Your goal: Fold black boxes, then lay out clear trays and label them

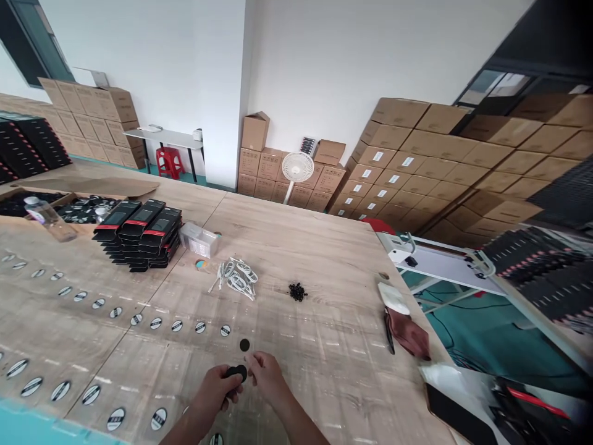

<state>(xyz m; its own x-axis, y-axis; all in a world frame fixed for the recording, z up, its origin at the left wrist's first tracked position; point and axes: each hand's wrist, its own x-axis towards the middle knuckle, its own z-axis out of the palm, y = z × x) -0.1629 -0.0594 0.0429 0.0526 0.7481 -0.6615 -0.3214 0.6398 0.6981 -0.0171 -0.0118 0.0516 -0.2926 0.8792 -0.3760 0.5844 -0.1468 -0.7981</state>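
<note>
My left hand [217, 390] is closed around a few black round discs [238, 372], which stick out past the thumb. Close beside it, my right hand [265, 375] has its fingers pinched at the discs' edge; what lies between them is too small to make out. One more black disc [244, 345] lies on the table just beyond both hands. Rows of round black-and-white labels [176, 326] run across clear plastic film to the left. Beyond the hands are a heap of small black pieces [297, 292] and a bundle of white cables [237, 277].
Stacked black boxes [139, 235], a clear plastic container [200, 240] and a bottle [50, 218] stand on the wooden table [278, 228] at left. A brown cloth [407, 334] and a phone-like black slab [456, 415] lie right. Cartons [393, 167] and a fan [298, 167] stand behind.
</note>
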